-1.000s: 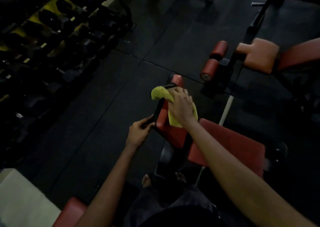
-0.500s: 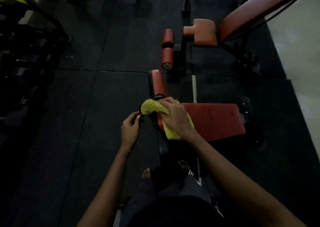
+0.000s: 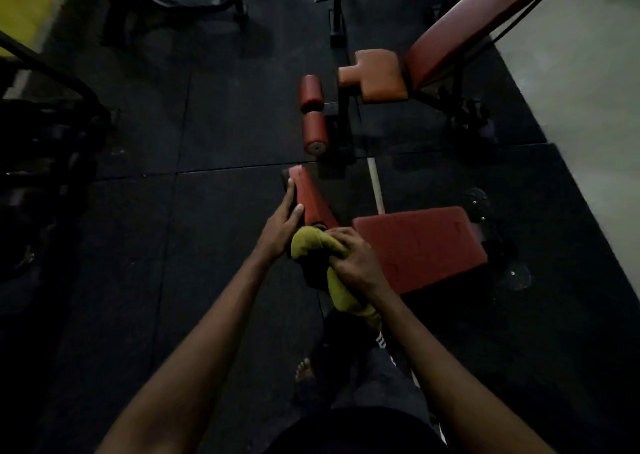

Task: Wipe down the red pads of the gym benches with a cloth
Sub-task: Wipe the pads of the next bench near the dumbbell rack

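Note:
A bench stands just in front of me with a raised narrow red back pad (image 3: 308, 199) and a flat red seat pad (image 3: 422, 245). My left hand (image 3: 282, 225) lies along the left edge of the back pad, fingers straight, thumb on the red face. My right hand (image 3: 355, 261) grips a bunched yellow cloth (image 3: 311, 244) at the low end of the back pad, where it meets the seat. The rest of the cloth hangs down under my wrist.
A second bench stands beyond, with two red roller pads (image 3: 313, 116), an orange-red seat pad (image 3: 375, 74) and a long inclined red backrest (image 3: 464, 34). A dark dumbbell rack (image 3: 45, 114) fills the left side. Black rubber floor mats (image 3: 225, 124) lie around; pale floor (image 3: 588, 90) at the right.
My left hand slid from the pad's lower edge up along its left side. My right hand with the cloth came down to the pad's low end. The view turned right.

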